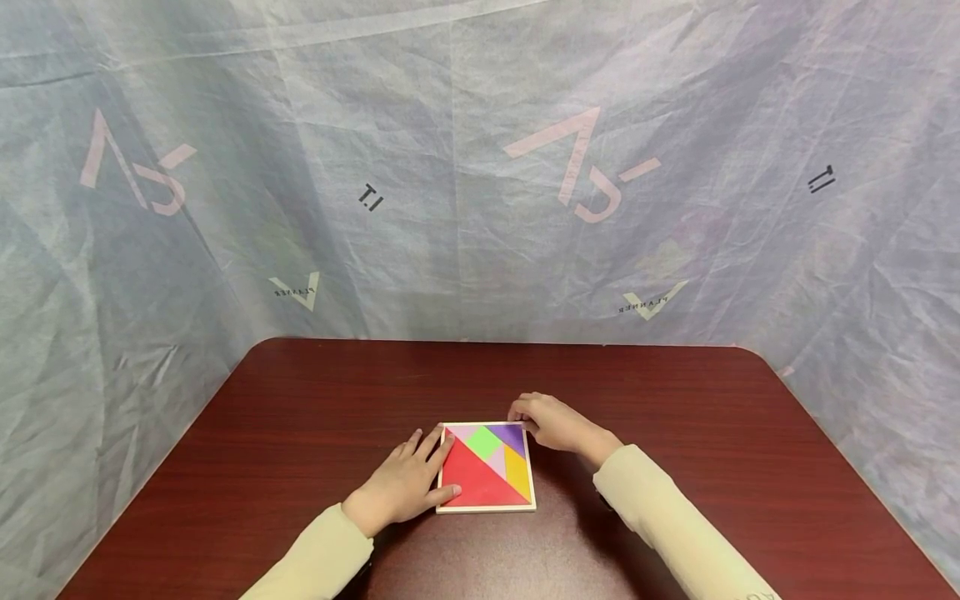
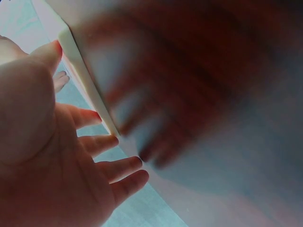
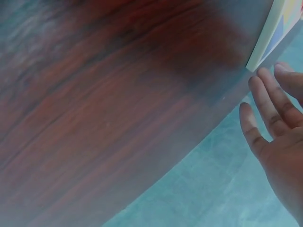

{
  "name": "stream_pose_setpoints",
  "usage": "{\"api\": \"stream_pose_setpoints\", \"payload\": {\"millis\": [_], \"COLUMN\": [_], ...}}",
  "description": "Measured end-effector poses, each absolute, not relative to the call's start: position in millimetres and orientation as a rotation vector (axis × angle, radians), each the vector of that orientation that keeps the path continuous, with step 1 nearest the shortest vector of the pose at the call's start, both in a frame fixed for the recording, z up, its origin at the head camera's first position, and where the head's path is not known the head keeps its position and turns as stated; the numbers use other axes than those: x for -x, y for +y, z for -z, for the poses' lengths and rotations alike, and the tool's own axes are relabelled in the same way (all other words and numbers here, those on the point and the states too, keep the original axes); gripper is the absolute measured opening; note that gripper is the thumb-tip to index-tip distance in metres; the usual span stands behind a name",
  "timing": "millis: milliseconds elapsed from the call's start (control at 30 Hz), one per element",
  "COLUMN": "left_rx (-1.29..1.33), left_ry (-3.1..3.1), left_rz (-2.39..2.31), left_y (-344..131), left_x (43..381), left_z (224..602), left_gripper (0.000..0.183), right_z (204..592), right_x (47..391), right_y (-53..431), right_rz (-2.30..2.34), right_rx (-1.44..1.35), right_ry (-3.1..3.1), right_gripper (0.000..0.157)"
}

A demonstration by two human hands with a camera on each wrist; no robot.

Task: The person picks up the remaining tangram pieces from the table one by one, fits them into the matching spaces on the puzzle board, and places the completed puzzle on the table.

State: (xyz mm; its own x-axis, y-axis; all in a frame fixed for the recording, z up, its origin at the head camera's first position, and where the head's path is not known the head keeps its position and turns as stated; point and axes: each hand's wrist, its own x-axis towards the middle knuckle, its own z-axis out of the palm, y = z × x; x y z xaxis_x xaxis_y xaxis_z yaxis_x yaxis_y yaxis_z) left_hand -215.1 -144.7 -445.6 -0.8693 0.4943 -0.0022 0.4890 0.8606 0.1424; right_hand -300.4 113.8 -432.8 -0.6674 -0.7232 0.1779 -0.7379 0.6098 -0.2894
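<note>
A square tangram puzzle in a pale wooden tray (image 1: 486,510) lies on the table. Red fills its lower left half (image 1: 476,482); a green square (image 1: 483,442), a purple triangle (image 1: 512,437), a yellow parallelogram (image 1: 517,472) and pink pieces fill the rest. My left hand (image 1: 405,479) is spread at the tray's left side, thumb and forefinger reaching over the rim. In the left wrist view, the fingers of that left hand (image 2: 71,137) lie along the tray's edge. My right hand (image 1: 553,421) is at the far right corner, its fingers (image 3: 267,97) loosely bent beside it.
The dark red wooden table (image 1: 337,400) has rounded far corners. A grey cloth (image 1: 450,250) with printed letters hangs behind and at both sides of it. Glare and shadows of the hands show on the tabletop.
</note>
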Motion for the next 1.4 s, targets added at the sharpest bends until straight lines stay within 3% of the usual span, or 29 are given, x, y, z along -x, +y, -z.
{"api": "stream_pose_setpoints", "payload": {"millis": [433,1133,1400], "left_rx": [-0.79,-0.768,-0.768], "left_ry": [2.983,2.973,2.968], "left_rz": [-0.211,-0.226,-0.244], "left_y": [-146,-146,-147], "left_x": [215,217,219], "left_z": [450,449,450], "left_gripper": [0.071,0.074,0.077], "right_z": [430,441,442], "right_x": [273,246,239], "right_y": [123,129,129], "right_rz": [-0.355,-0.237,-0.191], "right_rx": [-1.224,-1.141,-1.147], "right_ry": [-2.822,-3.001,-3.023], "right_gripper": [0.024,0.078,0.092]}}
